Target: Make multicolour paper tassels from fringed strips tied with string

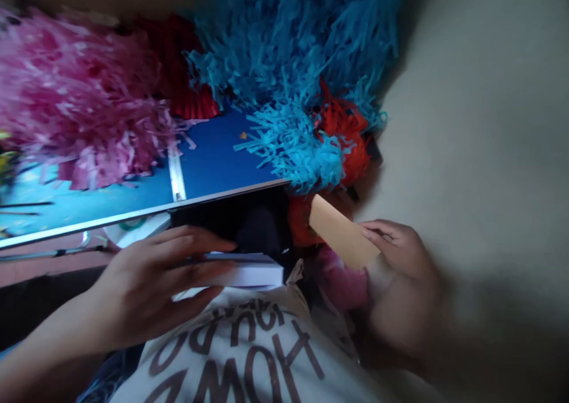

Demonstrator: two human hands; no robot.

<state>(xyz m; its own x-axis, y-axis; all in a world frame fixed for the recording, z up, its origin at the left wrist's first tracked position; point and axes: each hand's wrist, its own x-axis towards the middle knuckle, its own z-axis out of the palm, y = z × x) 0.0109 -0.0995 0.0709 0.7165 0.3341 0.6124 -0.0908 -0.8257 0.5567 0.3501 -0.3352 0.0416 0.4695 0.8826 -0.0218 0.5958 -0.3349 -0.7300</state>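
Note:
My left hand (pixel 155 278) lies over a white stack of paper (pixel 249 271) held against my white printed shirt (pixel 240 349), fingers stretched along its top and thumb beneath it. My right hand (pixel 398 255), blurred, pinches a tan strip of card (pixel 340 231) by its lower end. The strip angles up and left toward red fringed paper (pixel 344 133).
A blue board (pixel 213 160) with a pale edge slants across the middle. On it rest a pink fringed pompom (pixel 75 101), a blue fringed mass (pixel 288 53) and a dark red pleated fan (pixel 191 95). A plain beige floor (pixel 480 106) fills the right side.

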